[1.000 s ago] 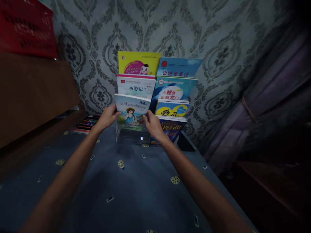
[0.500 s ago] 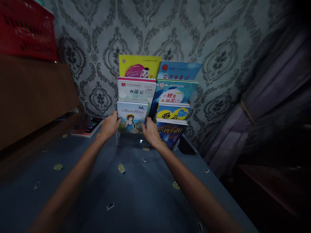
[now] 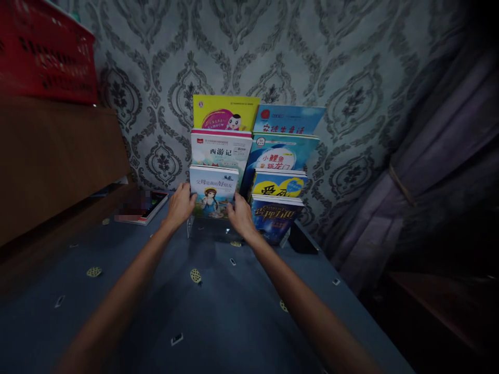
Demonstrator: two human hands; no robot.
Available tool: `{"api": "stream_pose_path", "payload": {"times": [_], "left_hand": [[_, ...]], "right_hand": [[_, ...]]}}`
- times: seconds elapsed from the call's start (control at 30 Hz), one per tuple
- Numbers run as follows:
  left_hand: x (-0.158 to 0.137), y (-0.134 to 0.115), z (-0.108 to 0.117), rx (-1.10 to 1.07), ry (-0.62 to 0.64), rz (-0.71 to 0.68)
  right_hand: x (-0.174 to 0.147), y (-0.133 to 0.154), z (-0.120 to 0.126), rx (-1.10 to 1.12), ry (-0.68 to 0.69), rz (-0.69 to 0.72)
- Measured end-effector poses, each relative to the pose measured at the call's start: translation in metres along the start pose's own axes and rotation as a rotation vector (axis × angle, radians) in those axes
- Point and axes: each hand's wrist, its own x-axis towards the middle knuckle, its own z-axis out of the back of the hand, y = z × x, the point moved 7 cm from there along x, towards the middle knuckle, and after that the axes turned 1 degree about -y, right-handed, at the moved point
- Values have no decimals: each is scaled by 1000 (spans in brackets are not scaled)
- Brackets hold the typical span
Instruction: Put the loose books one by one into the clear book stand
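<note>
The left grip and right grip clasp a book by opposite side edges; it sits between them.

Storybook standing cover-out, front left

The storybook has a pale blue cover with dark Chinese lettering across its upper part and, below, a drawn figure in a yellow hat with dark hair. It is closed and roughly upright, cover facing the near side. It stands at the near left of the clear plastic stand, whose see-through front shows beneath its lower edge; whether that edge rests there is unclear.
</note>
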Motion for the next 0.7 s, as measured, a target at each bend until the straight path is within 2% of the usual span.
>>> {"api": "stream_pose_path", "payload": {"times": [0.27,0.7], "left_hand": [[1,-1,-2,-26,6,22],[0,0,-3,-25,7,22]], "right_hand": [[-4,9,3,-106,56,-27],[-8,13,2,-91,87,-89]]}}
